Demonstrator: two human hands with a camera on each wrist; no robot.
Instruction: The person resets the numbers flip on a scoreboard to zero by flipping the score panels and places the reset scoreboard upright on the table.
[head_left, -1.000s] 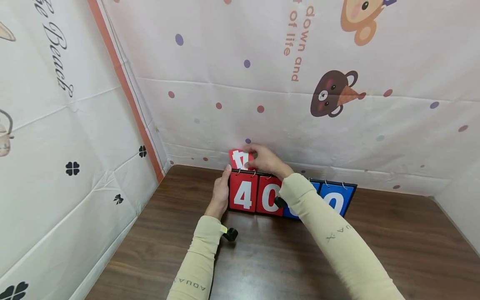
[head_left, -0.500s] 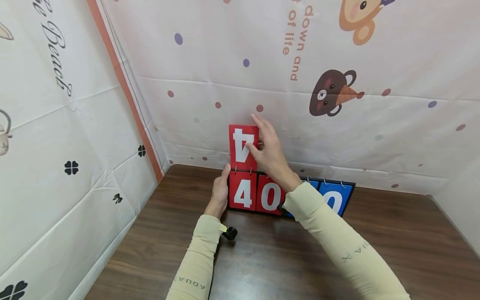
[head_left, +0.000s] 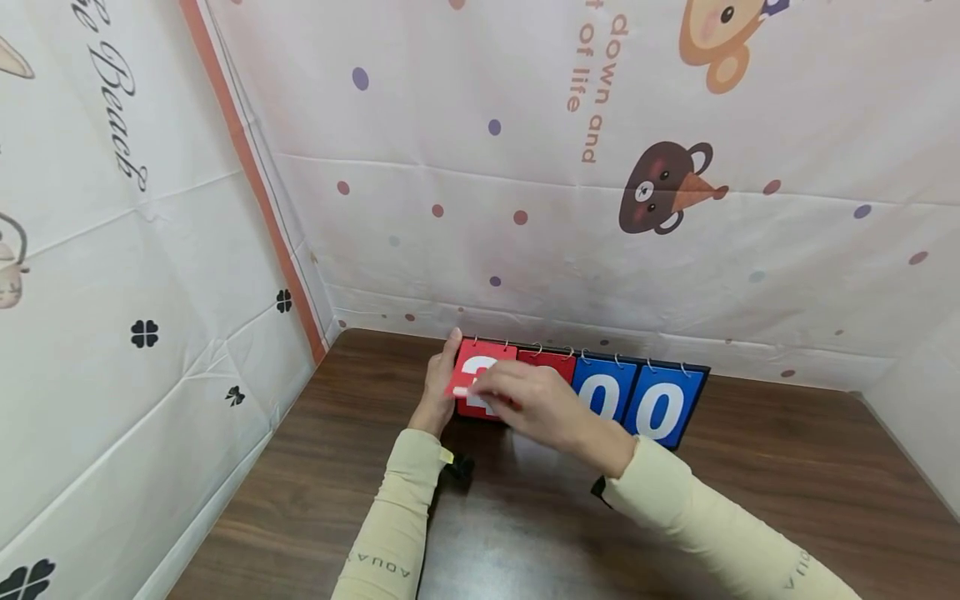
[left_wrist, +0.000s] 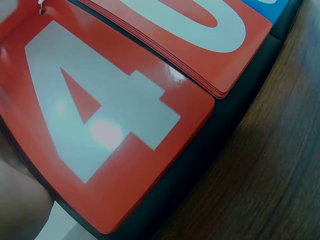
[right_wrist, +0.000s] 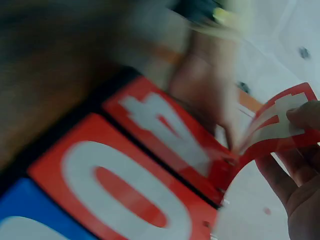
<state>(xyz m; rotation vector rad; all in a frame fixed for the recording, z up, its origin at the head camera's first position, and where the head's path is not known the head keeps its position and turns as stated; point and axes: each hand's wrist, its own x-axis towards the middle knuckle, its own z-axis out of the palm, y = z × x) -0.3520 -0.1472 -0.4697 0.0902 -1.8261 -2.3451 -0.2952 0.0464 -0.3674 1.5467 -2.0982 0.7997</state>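
Observation:
A tabletop flip scoreboard [left_wrist: 220, 127] stands on the table, with red and blue number cards hung on metal rings. At its left end, my left hand [head_left: 437, 379] grips the edge, thumb up by the top corner. My right hand [head_left: 543, 408] pinches the lower edge of the leftmost red card [head_left: 491, 351], tilted forward over the red 4 card [left_wrist: 120, 165]. In the head view its white numeral is partly hidden by my fingers. The right wrist view is blurred and shows a bent red card [right_wrist: 272, 120] with a 4, between thumb and fingers of that hand.
Beside the red 4 hangs a red 0 card [right_wrist: 150, 195], then blue 0 cards [head_left: 660, 408] to the right. The brown wooden table [head_left: 315, 500] meets a printed white cloth [head_left: 420, 250] close behind the scoreboard. Another cloth wall [head_left: 202, 275] rises on the left.
My right hand has lifted a red card up over the rings and brought it forward and down toward the front. The left hand has stayed at the scoreboard's left edge.

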